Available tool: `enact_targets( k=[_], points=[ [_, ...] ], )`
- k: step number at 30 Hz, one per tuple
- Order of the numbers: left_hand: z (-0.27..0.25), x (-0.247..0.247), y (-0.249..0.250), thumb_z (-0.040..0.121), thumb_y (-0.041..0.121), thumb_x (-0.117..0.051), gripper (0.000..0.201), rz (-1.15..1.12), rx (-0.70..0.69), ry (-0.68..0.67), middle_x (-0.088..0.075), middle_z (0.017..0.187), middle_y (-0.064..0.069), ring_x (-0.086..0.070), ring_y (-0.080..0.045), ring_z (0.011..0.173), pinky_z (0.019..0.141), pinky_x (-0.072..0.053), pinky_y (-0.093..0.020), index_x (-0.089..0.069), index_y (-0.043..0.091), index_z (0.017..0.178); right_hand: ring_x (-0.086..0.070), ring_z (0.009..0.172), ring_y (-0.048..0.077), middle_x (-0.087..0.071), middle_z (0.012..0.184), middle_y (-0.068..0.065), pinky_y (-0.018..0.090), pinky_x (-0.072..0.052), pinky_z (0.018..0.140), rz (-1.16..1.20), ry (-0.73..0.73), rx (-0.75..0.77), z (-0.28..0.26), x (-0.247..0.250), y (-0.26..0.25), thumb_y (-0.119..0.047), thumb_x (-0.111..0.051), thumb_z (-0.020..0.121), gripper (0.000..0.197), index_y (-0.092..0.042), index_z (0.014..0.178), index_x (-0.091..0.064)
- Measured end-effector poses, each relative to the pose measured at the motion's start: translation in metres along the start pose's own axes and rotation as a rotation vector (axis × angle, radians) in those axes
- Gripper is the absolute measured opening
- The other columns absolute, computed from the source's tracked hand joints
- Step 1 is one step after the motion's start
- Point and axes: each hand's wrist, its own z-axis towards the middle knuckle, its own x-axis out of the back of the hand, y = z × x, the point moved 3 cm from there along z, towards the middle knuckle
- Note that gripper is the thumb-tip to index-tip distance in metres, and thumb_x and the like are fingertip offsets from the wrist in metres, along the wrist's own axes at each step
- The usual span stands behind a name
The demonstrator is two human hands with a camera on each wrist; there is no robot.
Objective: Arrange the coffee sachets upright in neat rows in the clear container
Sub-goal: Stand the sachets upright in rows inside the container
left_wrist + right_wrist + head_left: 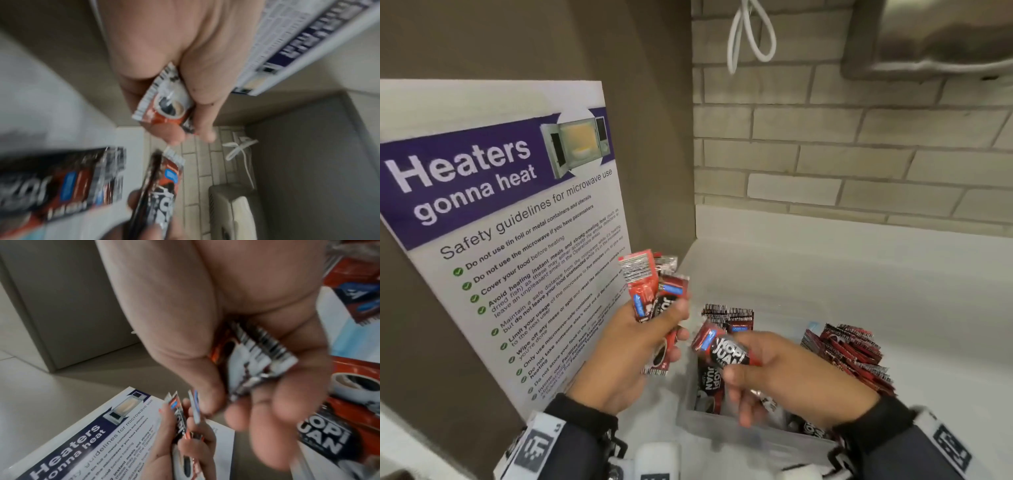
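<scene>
My left hand (654, 329) grips a small bunch of red and black coffee sachets (650, 291), fanned upright in front of the poster; the left wrist view shows their lower ends (164, 104) inside the fingers. My right hand (753, 363) holds one sachet (722, 346) level above the clear container (750, 438), and its crimped end (265, 356) shows blurred in the right wrist view. Inside the container, two or three sachets (729, 318) stand upright at the left. A packed, leaning row (849, 353) fills the right side. My right forearm hides the container's near right corner.
A laminated microwave safety poster (493, 212) leans against the brown wall on the left. A brick-tile wall (842, 147) stands behind the white counter (825, 267). A white cable loop (750, 34) and a steel fixture (935, 34) hang above.
</scene>
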Motion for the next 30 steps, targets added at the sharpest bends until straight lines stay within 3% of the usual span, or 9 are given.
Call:
enact_targets(
  k=[3, 6, 9, 13, 17, 19, 21, 26, 30],
  points=[
    [-0.001, 0.0, -0.003, 0.074, 0.053, -0.052, 0.051, -0.188, 0.109, 0.02, -0.056, 0.064, -0.004, -0.053, -0.011, 0.048, 0.036, -0.037, -0.017, -0.062, 0.01, 0.099, -0.05, 0.045, 0.014, -0.058, 0.067, 0.004, 0.024, -0.037, 0.046, 0.243, 0.186, 0.046, 0.003, 0.004, -0.002, 0.002, -0.045, 0.096, 0.023, -0.013, 0.114, -0.05],
    [-0.002, -0.002, -0.005, 0.083, 0.065, -0.039, 0.065, -0.316, 0.172, -0.028, -0.051, 0.062, -0.005, -0.048, -0.012, 0.044, 0.033, -0.032, -0.014, -0.06, 0.009, 0.109, -0.036, 0.046, 0.01, -0.047, 0.065, 0.004, 0.025, -0.026, 0.05, 0.404, 0.3, 0.134, 0.007, 0.009, -0.007, 0.006, -0.044, 0.093, 0.022, -0.007, 0.109, -0.051],
    [-0.003, -0.007, -0.003, 0.084, 0.054, -0.042, 0.051, -0.398, 0.167, -0.057, -0.048, 0.06, -0.006, -0.045, -0.015, 0.043, 0.033, -0.03, -0.013, -0.058, 0.009, 0.101, -0.033, 0.045, 0.01, -0.038, 0.06, 0.002, 0.025, -0.024, 0.05, 0.528, 0.383, 0.142, 0.013, 0.01, -0.01, 0.005, -0.048, 0.09, 0.024, -0.006, 0.108, -0.06],
    [-0.006, -0.017, -0.003, 0.073, 0.035, -0.049, 0.029, -0.437, 0.119, -0.066, -0.049, 0.06, -0.007, -0.045, -0.017, 0.044, 0.032, -0.03, -0.016, -0.054, 0.008, 0.083, -0.034, 0.047, 0.011, -0.043, 0.055, -0.002, 0.025, -0.027, 0.052, 0.559, 0.403, 0.176, 0.018, 0.002, -0.012, -0.002, -0.059, 0.087, 0.015, -0.008, 0.101, -0.06],
    [-0.009, -0.029, -0.01, 0.08, 0.029, -0.051, 0.03, -0.332, 0.041, -0.111, -0.068, 0.078, -0.013, -0.062, -0.02, 0.055, 0.039, -0.045, -0.023, -0.063, 0.007, 0.098, -0.056, 0.061, 0.016, -0.063, 0.074, 0.007, 0.023, -0.044, 0.056, 0.492, 0.265, 0.268, 0.021, -0.018, -0.016, -0.023, -0.074, 0.076, 0.025, -0.011, 0.096, -0.064],
    [-0.01, -0.033, -0.012, 0.082, 0.029, -0.052, 0.037, -0.277, 0.0, -0.12, -0.072, 0.097, -0.016, -0.069, -0.024, 0.074, 0.048, -0.053, -0.03, -0.063, 0.009, 0.111, -0.067, 0.078, 0.018, -0.072, 0.091, 0.007, 0.026, -0.052, 0.061, 0.488, 0.245, 0.277, 0.024, -0.024, -0.016, -0.025, -0.07, 0.072, 0.035, -0.014, 0.105, -0.066],
    [-0.009, -0.031, -0.015, 0.081, 0.031, -0.053, 0.042, -0.235, -0.002, -0.125, -0.071, 0.102, -0.016, -0.07, -0.026, 0.081, 0.056, -0.056, -0.034, -0.061, 0.009, 0.117, -0.069, 0.083, 0.021, -0.072, 0.098, 0.009, 0.028, -0.054, 0.063, 0.476, 0.288, 0.259, 0.025, -0.022, -0.015, -0.024, -0.067, 0.079, 0.032, -0.014, 0.109, -0.064],
    [-0.003, -0.015, -0.017, 0.077, 0.035, -0.055, 0.031, -0.151, -0.033, -0.069, -0.068, 0.068, -0.001, -0.07, -0.017, 0.071, 0.061, -0.059, -0.033, -0.061, 0.014, 0.099, -0.063, 0.069, 0.024, -0.063, 0.077, 0.012, 0.029, -0.054, 0.055, 0.696, 0.467, 0.246, 0.021, 0.001, -0.011, -0.014, -0.052, 0.094, 0.006, -0.01, 0.093, -0.057],
    [-0.001, -0.014, -0.014, 0.078, 0.027, -0.059, 0.022, -0.105, -0.097, -0.049, -0.066, 0.065, 0.005, -0.064, -0.013, 0.065, 0.058, -0.056, -0.028, -0.061, 0.015, 0.096, -0.057, 0.055, 0.022, -0.054, 0.065, 0.009, 0.034, -0.053, 0.054, 0.772, 0.484, 0.274, 0.018, 0.009, -0.014, -0.008, -0.045, 0.097, 0.007, -0.01, 0.094, -0.051]
  ],
)
